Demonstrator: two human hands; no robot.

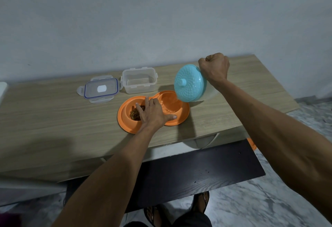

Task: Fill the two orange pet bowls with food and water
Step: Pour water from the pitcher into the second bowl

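Observation:
An orange double pet bowl (pixel 125 120) lies on the wooden table (pixel 53 119). Its left cup holds brown kibble (pixel 135 114); its right cup (pixel 170 103) holds water. My left hand (pixel 154 112) lies flat on the middle of the bowl, fingers spread, pressing it down. My right hand (pixel 214 68) is closed on the handle of a clear jug with a blue lid (pixel 190 83), tipped toward me over the right cup. A thin stream of water falls from its lower edge into that cup.
An empty clear food container (pixel 139 83) stands behind the bowl, its blue-rimmed lid (pixel 100 90) flat to its left. A wall runs behind the table. A dark lower shelf (pixel 197 169) juts out below the table's front edge, above my sandalled feet.

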